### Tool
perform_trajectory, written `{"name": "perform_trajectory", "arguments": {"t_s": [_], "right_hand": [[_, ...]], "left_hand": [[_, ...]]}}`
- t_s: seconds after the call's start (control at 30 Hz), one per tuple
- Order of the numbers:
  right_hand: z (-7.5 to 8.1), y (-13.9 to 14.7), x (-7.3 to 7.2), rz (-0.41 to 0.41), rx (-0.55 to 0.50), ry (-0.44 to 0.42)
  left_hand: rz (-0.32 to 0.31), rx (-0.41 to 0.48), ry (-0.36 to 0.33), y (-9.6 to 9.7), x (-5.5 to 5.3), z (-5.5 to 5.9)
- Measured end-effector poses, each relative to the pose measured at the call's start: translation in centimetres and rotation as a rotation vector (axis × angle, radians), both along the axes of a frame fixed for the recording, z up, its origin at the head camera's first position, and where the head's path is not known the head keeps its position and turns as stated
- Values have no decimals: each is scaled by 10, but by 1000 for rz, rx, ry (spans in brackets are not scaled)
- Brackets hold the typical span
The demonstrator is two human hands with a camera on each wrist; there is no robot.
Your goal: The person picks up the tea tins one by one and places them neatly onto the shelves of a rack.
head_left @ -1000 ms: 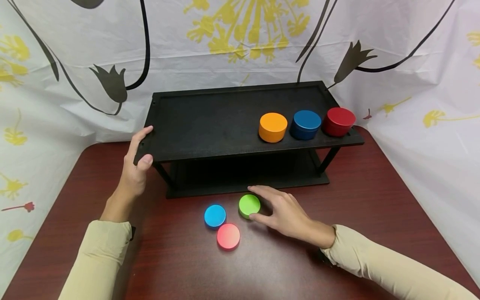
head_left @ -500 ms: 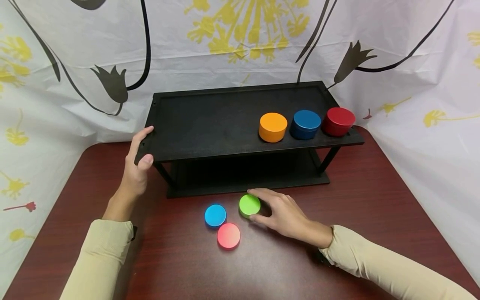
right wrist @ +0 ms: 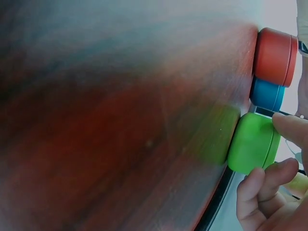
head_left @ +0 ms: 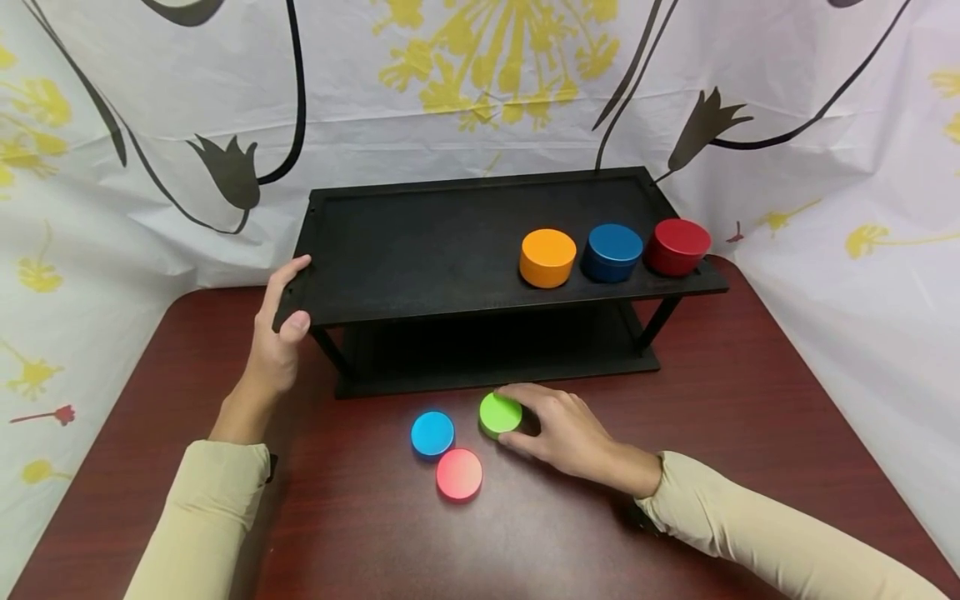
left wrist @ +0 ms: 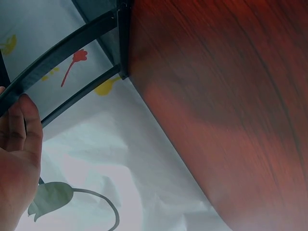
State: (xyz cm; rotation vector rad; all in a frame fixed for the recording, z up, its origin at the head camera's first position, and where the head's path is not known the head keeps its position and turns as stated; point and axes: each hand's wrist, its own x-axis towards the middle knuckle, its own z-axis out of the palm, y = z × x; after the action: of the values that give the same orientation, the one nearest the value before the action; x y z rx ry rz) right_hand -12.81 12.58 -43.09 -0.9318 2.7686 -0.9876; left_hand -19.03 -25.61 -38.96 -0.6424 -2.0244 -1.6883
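My left hand (head_left: 272,354) grips the left end of a black two-tier shelf (head_left: 420,250), index finger at the top edge and thumb by the front corner. In the left wrist view its fingers (left wrist: 30,122) bend against the shelf's end rail. My right hand (head_left: 573,433) pinches a small round green tin (head_left: 500,414) standing on the table before the shelf. The right wrist view shows the thumb (right wrist: 290,127) at the lid edge of this tin and curled fingers beside it. Left of it stand a light blue tin (head_left: 432,434) and a pinkish-red tin (head_left: 459,475), close together.
Along the right part of the upper tier stand larger orange (head_left: 547,258), dark blue (head_left: 612,252) and dark red (head_left: 678,247) tins in a row. The shelf sits on a reddish-brown table (head_left: 360,533). A white patterned cloth (head_left: 450,142) hangs behind and at both sides.
My right hand's index finger and thumb have closed in on the green tin. My left hand keeps its place on the shelf. The head view has shifted slightly.
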Motion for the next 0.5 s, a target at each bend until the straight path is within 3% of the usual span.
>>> {"name": "perform_trajectory", "arguments": {"t_s": [0.5], "right_hand": [[2, -4, 2, 3, 17, 67]], "left_hand": [[-9, 17, 2, 3, 2, 2]]}}
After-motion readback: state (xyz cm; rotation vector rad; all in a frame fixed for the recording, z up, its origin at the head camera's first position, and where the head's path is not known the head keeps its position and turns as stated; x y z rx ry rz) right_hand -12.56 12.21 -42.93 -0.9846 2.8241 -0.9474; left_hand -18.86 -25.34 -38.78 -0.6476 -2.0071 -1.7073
